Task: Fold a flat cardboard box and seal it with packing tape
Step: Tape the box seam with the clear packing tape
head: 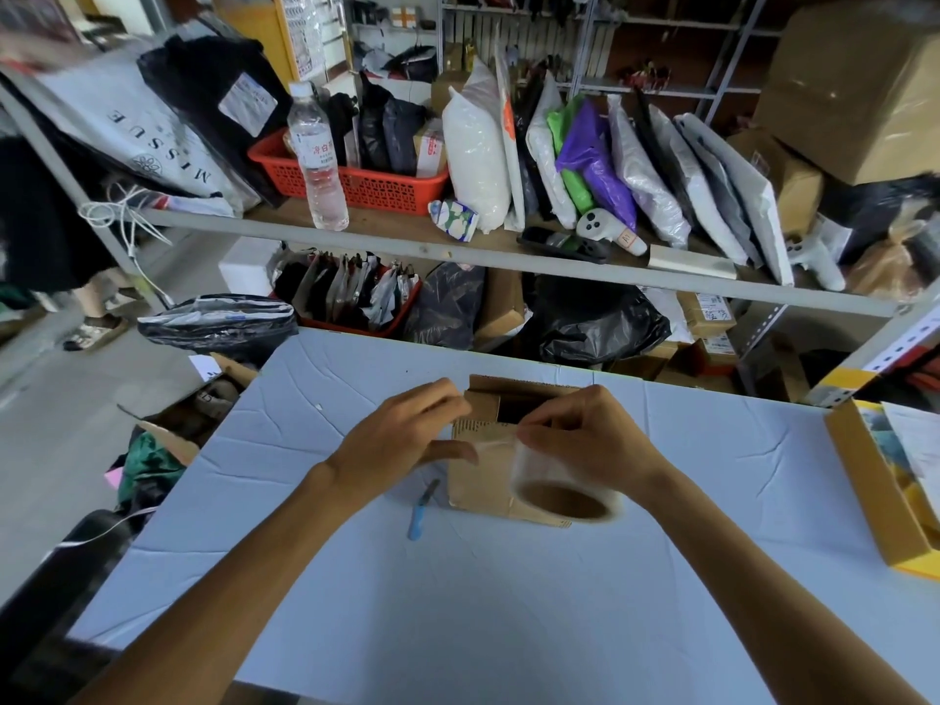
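even soft daylight, faint shadows, fisheye bending at edges, motion blur top left.

The tabletop (458, 602) holds one box (478, 480), one tape roll (564, 496), one blue knife (421, 511) and two hands: left hand (402, 440), right hand (590, 440). One yellow box (864, 501) sits at its right edge. One bottle (320, 160) and one red basket (366, 188) stand on the shelf (356, 236).

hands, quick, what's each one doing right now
left hand: closed, gripping the cardboard box
right hand: closed, holding the tape roll
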### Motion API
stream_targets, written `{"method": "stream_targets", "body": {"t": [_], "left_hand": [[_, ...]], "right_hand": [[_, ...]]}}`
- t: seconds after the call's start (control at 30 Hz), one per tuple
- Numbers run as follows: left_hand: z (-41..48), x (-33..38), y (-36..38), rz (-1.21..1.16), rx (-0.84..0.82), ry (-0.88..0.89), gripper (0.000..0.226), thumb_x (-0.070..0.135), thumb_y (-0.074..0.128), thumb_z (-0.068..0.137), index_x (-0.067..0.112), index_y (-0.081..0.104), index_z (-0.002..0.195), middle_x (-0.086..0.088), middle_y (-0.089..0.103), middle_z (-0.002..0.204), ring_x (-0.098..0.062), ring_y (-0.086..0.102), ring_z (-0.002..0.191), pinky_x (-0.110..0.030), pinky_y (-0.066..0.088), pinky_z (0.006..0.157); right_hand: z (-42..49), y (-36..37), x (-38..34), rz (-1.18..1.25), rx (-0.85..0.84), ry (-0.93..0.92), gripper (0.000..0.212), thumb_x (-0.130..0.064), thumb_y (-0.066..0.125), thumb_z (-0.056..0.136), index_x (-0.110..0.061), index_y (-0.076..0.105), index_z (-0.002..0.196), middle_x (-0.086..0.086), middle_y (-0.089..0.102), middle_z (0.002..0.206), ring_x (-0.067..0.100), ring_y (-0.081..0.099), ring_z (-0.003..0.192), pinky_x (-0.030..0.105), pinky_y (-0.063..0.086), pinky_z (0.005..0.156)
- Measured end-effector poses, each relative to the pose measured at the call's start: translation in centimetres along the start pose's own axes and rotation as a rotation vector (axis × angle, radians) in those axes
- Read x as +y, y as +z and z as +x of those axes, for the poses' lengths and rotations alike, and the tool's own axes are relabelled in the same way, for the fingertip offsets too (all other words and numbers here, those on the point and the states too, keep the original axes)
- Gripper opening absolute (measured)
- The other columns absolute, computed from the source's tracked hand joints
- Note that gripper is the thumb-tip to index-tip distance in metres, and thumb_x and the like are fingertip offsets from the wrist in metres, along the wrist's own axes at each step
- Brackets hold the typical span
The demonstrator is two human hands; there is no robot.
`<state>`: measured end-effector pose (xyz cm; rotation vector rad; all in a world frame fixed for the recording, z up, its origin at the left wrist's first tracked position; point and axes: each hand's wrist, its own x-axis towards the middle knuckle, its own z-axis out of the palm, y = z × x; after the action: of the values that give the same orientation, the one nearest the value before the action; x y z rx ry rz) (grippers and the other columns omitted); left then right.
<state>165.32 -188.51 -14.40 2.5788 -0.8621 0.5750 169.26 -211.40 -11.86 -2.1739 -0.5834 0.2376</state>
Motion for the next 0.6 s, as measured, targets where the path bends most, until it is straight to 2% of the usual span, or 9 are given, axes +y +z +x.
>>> {"method": "stream_targets", "body": {"t": [0.1,0.23,0.4,0.47,0.53,0.6], "left_hand": [[-0.5,-0.4,-0.4,-0.063,-0.036,-0.034,0.05,0.052,0.061,0.075,0.004,0.068,0.088,-0.007,0.063,0.084,-0.016,0.066,0.07,-0.017,0.053,0.066],[-1.0,-0.8,-0.3,-0.114,-0.048,-0.085,0.042,0.038,0.078,0.065,0.005,0.069,0.09,-0.007,0.066,0.088,-0.016,0.068,0.072,-0.013,0.051,0.07],[-0.3,-1.0,-0.3,-0.293,-0.04,-0.244,0.054,0.048,0.079,0.059,0.01,0.069,0.096,0.0,0.065,0.091,-0.006,0.06,0.074,-0.01,0.05,0.069],[0.1,-1.2,-0.5,-0.44,-0.138,-0.382,0.058,0.045,0.087,0.054,0.017,0.068,0.101,0.008,0.067,0.094,-0.006,0.062,0.08,-0.013,0.053,0.072],[0.4,-1.4,-0.7,-0.665,-0.277,-0.521,0.062,0.047,0.087,0.053,0.026,0.066,0.107,0.012,0.069,0.098,-0.009,0.065,0.09,-0.019,0.055,0.077],[0.7,-1.2,-0.7,-0.925,-0.313,-0.65,0.072,0.069,0.072,0.058,0.024,0.064,0.114,0.006,0.07,0.103,-0.014,0.067,0.096,-0.023,0.056,0.078]], "right_hand": [[0.1,0.7,0.0,-0.022,0.003,-0.012,0.013,-0.018,0.07,0.083,-0.028,0.078,0.082,-0.029,0.064,0.069,-0.01,0.06,0.071,0.006,0.045,0.059],[0.2,1.2,0.0,-0.031,0.014,-0.014,0.011,-0.021,0.071,0.082,-0.027,0.079,0.086,-0.026,0.066,0.074,-0.004,0.062,0.076,0.012,0.05,0.063],[0.4,0.7,0.0,-0.018,0.04,-0.017,0.016,-0.019,0.071,0.082,-0.033,0.078,0.079,-0.031,0.065,0.069,-0.008,0.06,0.072,0.005,0.043,0.059],[0.4,0.4,-0.1,-0.019,0.043,-0.027,0.018,-0.019,0.07,0.083,-0.034,0.078,0.078,-0.027,0.067,0.071,-0.005,0.061,0.072,0.006,0.044,0.059],[0.3,-0.1,0.0,0.0,0.05,-0.029,0.018,-0.018,0.068,0.084,-0.032,0.078,0.079,-0.023,0.07,0.074,-0.003,0.063,0.073,0.007,0.044,0.061],[0.2,-0.6,-0.1,-0.017,0.045,-0.04,0.017,-0.018,0.068,0.084,-0.03,0.079,0.081,-0.022,0.071,0.076,-0.003,0.063,0.074,0.006,0.044,0.062]]}}
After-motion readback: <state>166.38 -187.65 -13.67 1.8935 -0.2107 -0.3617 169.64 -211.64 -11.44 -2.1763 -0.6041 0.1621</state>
